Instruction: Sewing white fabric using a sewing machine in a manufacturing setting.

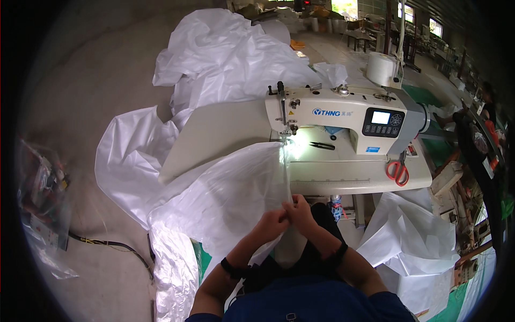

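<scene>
My left hand and my right hand meet at the front edge of the sewing table, fingers pinched on the edge of a white plastic sheet. From my fingers the sheet's edge runs straight up to the needle area of a white sewing machine, whose lamp glows there. The rest of the sheet spreads left over the table and hangs down. Black thread snips lie on the machine bed, right of the needle. Red-handled scissors rest at the table's right end.
A large heap of white sheeting lies beyond the table. More white sheets hang at the right. A white thread cone stands behind the machine. On the floor at left are a clear plastic bag and a black cable.
</scene>
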`<state>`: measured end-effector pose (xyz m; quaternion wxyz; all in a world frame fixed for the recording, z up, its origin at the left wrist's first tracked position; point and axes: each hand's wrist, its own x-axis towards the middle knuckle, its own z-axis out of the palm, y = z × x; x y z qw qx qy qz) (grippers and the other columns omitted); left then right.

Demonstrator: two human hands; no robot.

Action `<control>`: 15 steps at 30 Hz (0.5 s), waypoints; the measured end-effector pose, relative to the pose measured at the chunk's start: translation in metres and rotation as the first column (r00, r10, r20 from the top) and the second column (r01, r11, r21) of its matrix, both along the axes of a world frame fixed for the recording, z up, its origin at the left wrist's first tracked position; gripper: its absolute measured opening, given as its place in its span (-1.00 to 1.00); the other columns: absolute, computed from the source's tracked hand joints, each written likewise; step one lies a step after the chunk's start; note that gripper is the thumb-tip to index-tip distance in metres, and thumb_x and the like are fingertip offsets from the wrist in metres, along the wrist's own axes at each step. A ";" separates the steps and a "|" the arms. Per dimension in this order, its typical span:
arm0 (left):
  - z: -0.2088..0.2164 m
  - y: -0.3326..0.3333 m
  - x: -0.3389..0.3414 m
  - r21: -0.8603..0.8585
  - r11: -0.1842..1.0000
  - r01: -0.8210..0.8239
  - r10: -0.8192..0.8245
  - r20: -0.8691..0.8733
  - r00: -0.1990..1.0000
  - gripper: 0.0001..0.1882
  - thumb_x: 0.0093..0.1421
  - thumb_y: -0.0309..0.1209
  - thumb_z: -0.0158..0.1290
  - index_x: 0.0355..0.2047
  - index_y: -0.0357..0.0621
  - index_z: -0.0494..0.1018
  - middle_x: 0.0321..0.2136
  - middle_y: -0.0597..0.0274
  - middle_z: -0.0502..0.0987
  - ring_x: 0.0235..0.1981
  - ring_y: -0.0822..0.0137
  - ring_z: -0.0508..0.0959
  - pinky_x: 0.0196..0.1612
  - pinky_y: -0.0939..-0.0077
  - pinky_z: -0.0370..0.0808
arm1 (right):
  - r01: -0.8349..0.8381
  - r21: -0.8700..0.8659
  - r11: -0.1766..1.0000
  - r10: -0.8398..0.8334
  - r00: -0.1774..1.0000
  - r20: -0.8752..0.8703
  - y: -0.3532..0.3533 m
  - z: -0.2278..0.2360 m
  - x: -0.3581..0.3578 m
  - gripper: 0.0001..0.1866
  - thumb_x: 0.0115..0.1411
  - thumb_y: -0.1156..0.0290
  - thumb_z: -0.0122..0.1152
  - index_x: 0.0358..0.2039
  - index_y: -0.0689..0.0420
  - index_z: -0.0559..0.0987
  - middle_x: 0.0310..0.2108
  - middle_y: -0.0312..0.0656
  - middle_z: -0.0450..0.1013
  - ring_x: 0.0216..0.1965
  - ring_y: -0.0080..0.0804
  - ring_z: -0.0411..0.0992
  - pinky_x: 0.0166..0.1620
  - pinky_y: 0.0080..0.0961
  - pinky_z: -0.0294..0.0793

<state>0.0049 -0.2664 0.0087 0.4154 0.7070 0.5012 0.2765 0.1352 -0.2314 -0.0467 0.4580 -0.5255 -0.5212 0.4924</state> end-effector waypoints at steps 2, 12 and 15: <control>-0.001 -0.002 -0.001 -0.027 0.999 0.020 -0.022 -0.072 0.997 -0.77 0.05 -0.37 0.00 -0.34 -0.29 0.45 -0.53 -0.04 0.52 -0.46 0.11 0.56 -0.35 0.36 0.44 | -0.001 -0.017 1.000 0.001 0.999 -0.040 0.000 0.001 0.000 -0.63 0.14 0.39 0.00 -0.10 0.34 0.29 -0.42 0.11 0.44 -0.40 -0.24 0.49 -0.34 -0.45 0.45; -0.028 0.046 -0.123 0.618 0.720 -0.317 0.590 -0.303 0.749 -0.58 0.07 -0.19 0.07 -0.07 -0.06 0.40 -0.07 0.03 0.42 -0.06 -0.01 0.40 -0.03 0.18 0.34 | -0.262 0.166 0.951 0.015 0.572 0.820 0.006 0.007 -0.005 -0.33 -0.01 0.48 0.00 0.12 0.39 0.07 -0.62 -0.02 0.46 -0.59 -0.13 0.48 -0.53 -0.29 0.44; -0.033 0.069 -0.156 0.546 0.771 -0.327 0.621 -0.534 0.573 -0.44 0.08 -0.05 0.03 0.06 0.04 0.29 0.09 0.11 0.28 0.16 0.11 0.22 0.10 -0.22 0.06 | -0.289 0.159 0.944 -0.008 0.461 0.887 0.030 0.018 -0.008 -0.40 0.00 0.43 0.00 0.07 0.38 0.14 -0.62 -0.04 0.47 -0.58 -0.14 0.49 -0.54 -0.32 0.44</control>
